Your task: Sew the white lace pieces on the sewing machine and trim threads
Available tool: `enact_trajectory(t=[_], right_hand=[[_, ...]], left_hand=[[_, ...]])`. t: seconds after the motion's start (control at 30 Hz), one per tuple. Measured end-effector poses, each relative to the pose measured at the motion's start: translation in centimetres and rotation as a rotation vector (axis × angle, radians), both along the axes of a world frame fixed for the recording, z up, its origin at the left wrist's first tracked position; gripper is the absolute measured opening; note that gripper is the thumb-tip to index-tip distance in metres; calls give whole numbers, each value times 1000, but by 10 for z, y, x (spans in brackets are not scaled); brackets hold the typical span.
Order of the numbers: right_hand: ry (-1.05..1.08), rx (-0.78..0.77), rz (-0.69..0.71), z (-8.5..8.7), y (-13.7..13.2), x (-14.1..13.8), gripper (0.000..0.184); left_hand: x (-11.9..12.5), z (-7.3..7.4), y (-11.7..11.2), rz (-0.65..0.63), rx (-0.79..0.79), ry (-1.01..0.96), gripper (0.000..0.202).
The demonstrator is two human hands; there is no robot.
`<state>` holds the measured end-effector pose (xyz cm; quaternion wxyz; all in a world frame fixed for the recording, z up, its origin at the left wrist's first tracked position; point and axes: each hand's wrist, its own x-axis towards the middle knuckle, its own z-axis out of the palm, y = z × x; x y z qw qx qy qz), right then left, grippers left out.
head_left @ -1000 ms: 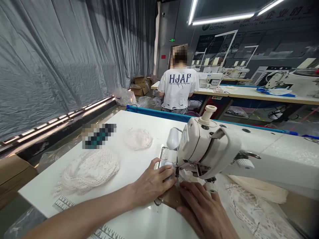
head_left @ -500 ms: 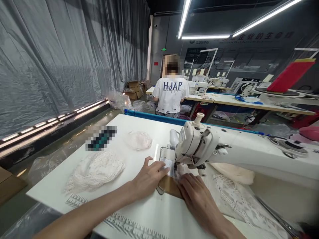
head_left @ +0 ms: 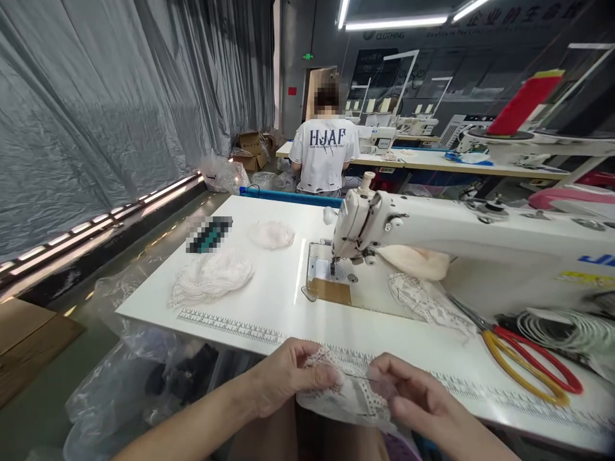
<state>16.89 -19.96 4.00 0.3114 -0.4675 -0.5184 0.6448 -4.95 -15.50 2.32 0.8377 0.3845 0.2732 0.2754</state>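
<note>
A piece of white lace fabric [head_left: 353, 397] hangs between my hands at the table's front edge, above my lap. My left hand [head_left: 293, 374] pinches its left side, thumb on top. Its right side is gripped in the fingers of my right hand [head_left: 413, 390]. Beyond them stands a white sewing machine [head_left: 432, 224], its needle area bare of cloth. More white lace [head_left: 427, 298] lies under the machine arm beside a cream cloth [head_left: 416, 261]. A pile of lace pieces [head_left: 211, 278] and a smaller pale piece [head_left: 271, 235] rest on the left of the table.
Scissors with red and yellow handles [head_left: 528, 365] lie at the right. Ruler markings [head_left: 230, 326] run along the front of the white table [head_left: 158, 298]. Clear plastic bags [head_left: 115, 384] and a cardboard box [head_left: 33, 346] are at the left. A person in a white shirt [head_left: 324, 153] sits ahead.
Both hands have come back from the machine's needle area to the table's front edge, bringing the lace fabric with them. The camera view has shifted and tilted down.
</note>
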Motion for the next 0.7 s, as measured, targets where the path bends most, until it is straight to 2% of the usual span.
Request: enact_trajectory(t=[0.2,0.37,0.47,0.53,0.6,0.7], right_hand=[[-18,-42,176,-12,-19,-10,27],[-69,-10,282,-15,-34,5,22],[-61,-46,311,-23,-43,15,23],[-50,-56,323,-28,-48,17,25],[-69,-10,330,-32,-53,14,28],[-178,200,385,-30,-56,10,30]], left_hand=[[-6,-12,-31,-72,-41,128,39],[-2,-25,-52,-31,-150,189,41],[2,-35,-61,-10,-255,193,44],[3,-39,-65,-30,-266,191,45],[2,-39,-68,-43,-229,198,47],[2,-33,-69,-70,-181,288,44]])
